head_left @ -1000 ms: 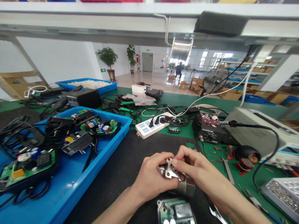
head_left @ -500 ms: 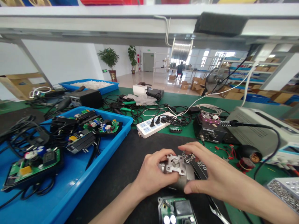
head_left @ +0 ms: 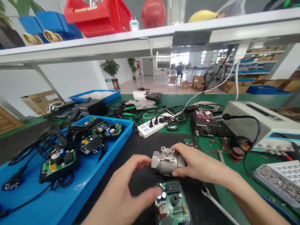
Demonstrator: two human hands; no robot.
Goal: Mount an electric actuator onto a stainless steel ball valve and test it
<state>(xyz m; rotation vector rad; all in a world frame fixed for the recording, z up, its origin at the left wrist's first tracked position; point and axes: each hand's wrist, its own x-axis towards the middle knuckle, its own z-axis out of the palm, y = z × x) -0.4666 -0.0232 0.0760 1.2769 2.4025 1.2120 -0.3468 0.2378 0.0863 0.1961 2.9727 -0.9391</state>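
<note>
A silver metal valve body [head_left: 165, 161] with a square flange on top stands on the black mat [head_left: 131, 153]. My right hand [head_left: 195, 164] grips its right side, fingers curled around it. My left hand [head_left: 124, 195] hovers just left of the valve body and nearer to me, fingers apart and curved, holding nothing. Directly below the valve, at the near edge, lies a green circuit board [head_left: 172, 203] in a dark housing. Several small nuts [head_left: 187, 144] lie on the mat behind my right hand.
A blue tray [head_left: 77, 187] of circuit boards and black cables fills the left. A white power strip [head_left: 153, 125], a soldering station [head_left: 205, 125], a grey power supply [head_left: 260, 128] and a wrench [head_left: 217, 204] lie to the right. A shelf [head_left: 140, 40] runs overhead.
My left hand has let go of the valve body and pulled back towards me. The right hand now grips the valve alone. The head camera has tilted up, showing the shelf's contents.
</note>
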